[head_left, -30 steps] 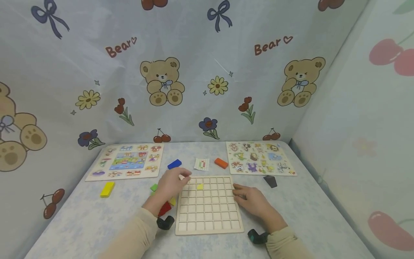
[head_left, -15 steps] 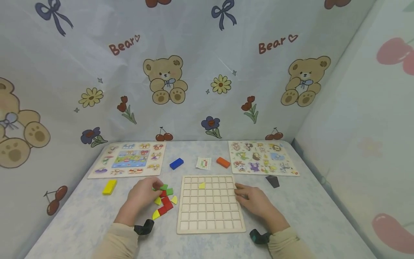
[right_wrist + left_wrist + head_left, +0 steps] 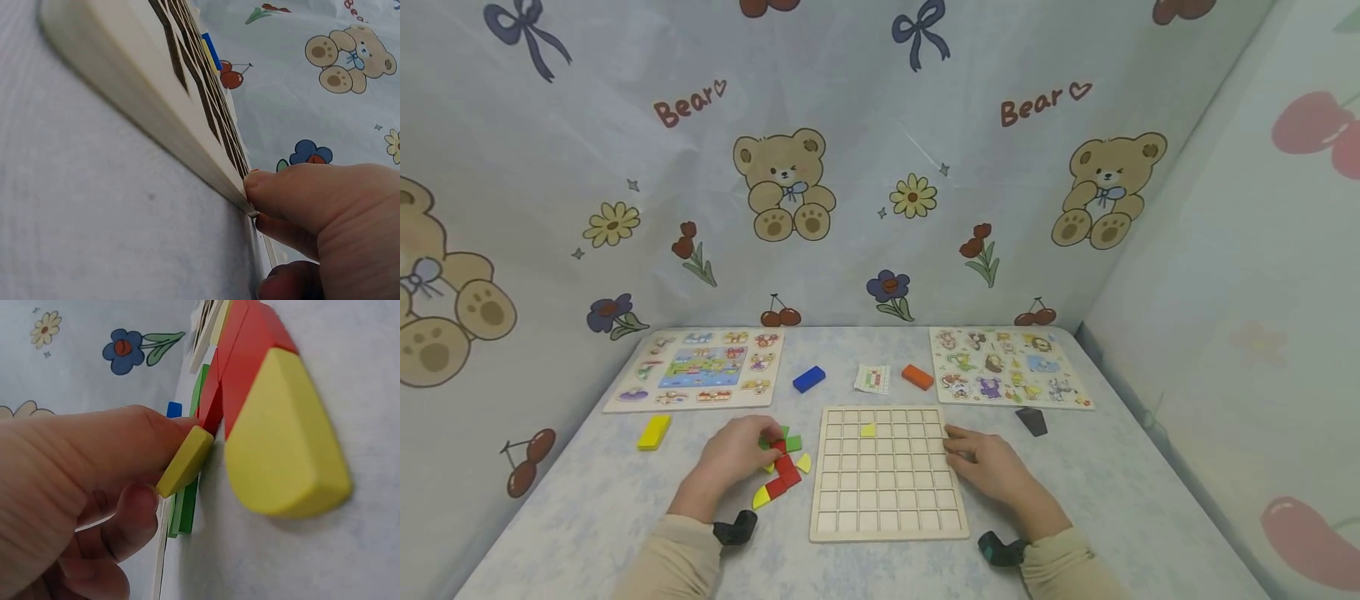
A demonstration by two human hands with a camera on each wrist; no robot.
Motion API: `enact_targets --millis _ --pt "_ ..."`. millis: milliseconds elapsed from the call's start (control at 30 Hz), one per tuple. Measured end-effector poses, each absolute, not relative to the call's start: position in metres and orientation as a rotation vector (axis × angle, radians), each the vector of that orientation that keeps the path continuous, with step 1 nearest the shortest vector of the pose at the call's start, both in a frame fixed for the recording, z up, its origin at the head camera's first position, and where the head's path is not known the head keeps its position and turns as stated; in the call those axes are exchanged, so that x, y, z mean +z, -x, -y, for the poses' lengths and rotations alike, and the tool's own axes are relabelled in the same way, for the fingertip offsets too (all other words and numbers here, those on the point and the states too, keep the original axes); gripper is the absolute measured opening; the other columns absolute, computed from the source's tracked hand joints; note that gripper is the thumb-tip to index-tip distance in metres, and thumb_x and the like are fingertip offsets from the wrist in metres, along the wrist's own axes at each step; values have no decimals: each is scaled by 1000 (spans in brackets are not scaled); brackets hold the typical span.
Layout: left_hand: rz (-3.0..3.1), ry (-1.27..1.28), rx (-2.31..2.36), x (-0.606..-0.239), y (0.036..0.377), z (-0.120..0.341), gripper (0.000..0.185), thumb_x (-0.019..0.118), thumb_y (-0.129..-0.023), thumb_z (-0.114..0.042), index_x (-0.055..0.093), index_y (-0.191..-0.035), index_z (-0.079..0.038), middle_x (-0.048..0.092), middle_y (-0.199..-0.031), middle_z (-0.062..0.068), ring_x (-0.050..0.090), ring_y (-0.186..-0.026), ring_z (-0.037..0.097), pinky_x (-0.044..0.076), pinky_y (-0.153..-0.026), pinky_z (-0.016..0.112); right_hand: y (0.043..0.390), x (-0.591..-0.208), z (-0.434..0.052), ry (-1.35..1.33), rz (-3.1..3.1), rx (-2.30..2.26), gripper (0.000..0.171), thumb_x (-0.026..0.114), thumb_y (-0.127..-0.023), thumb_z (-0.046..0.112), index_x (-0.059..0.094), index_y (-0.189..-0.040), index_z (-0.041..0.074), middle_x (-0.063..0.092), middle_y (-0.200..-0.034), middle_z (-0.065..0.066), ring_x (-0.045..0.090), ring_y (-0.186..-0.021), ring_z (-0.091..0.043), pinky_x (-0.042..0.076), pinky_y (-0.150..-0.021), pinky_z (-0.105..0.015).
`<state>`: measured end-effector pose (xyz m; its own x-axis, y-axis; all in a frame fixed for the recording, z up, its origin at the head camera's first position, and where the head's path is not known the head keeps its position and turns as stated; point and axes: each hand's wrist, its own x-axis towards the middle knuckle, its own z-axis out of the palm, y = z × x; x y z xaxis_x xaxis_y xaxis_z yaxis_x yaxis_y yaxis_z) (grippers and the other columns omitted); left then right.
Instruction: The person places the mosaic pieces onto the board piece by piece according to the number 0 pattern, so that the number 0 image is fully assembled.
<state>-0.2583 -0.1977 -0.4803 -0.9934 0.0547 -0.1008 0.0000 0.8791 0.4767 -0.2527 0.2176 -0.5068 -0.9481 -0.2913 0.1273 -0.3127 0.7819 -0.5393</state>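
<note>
My left hand (image 3: 766,442) lies on a pile of coloured pieces (image 3: 784,473) just left of the wooden grid board (image 3: 887,500). In the left wrist view its thumb and a finger (image 3: 134,506) pinch a small yellow piece (image 3: 185,460), beside a larger rounded yellow piece (image 3: 284,450), a red piece (image 3: 250,356) and green pieces (image 3: 186,509). My right hand (image 3: 957,447) rests against the board's right edge, thumb (image 3: 294,190) pressed on the rim (image 3: 144,94). One yellow piece (image 3: 868,430) sits in the board's second row.
Two picture puzzle boards (image 3: 700,371) (image 3: 1003,367) lie at the back. A blue block (image 3: 808,378), a pattern card (image 3: 872,377), an orange block (image 3: 917,377), a yellow block (image 3: 653,432) and a black piece (image 3: 1032,421) lie loose. Cloth walls close in the back and right.
My left hand drew back from the board's top-left corner to the pile of pieces and closed its fingers on a small yellow piece. The right hand stayed at the board's edge.
</note>
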Motion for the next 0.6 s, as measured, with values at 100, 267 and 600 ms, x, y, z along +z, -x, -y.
enact_targets --millis 100,267,600 --pt "-2941 -52 739 -482 260 198 22 84 -86 -20 75 -106 -20 70 -98 -5 59 -85 16 53 -83 40 252 -506 -217 -493 2932 908 30 73 -96 21 76 -124 12 60 -148 -3 55 -138 -31 43 -112 -52" --pt "-2953 -68 725 -480 259 198 22 86 -84 -23 74 -103 -20 69 -95 -6 58 -83 15 52 -80 38 253 -506 -218 -505 2934 921 30 73 -96 22 75 -124 13 59 -148 -2 55 -139 -30 42 -113 -52" --pt "-2951 -273 794 -458 267 153 20 85 -85 -29 74 -101 -25 70 -96 -10 59 -79 12 50 -66 30 253 -506 -218 -516 2925 928 30 73 -96 21 75 -124 11 60 -148 -3 55 -138 -30 43 -113 -51"
